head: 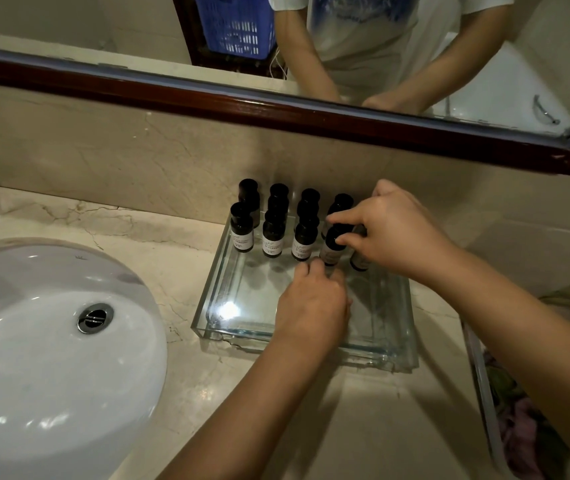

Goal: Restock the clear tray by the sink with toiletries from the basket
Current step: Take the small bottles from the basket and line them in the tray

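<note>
The clear tray [394, 327] is seen on the marble counter [311, 410], just to the right of the white sink [51, 341] and close to the wall below the mirror [380, 46]. Small dark bottles [272, 239] with pale labels are stood upright in rows at the tray's far end, while its near part is left bare glass. The right hand [398, 233] is reached over the rightmost bottles, and the black cap of one labelled bottle [329, 252] in the front row is pinched between its thumb and forefinger; the other fingers are curled loosely behind. A further bottle [359, 259] is partly hidden under that palm. The left hand [311, 303] is held low inside the tray with its fingers curled, its knuckles brought up against the foot of the pinched bottle. Its fingertips are hidden, so whether the bottle is gripped by it cannot be told.
</note>
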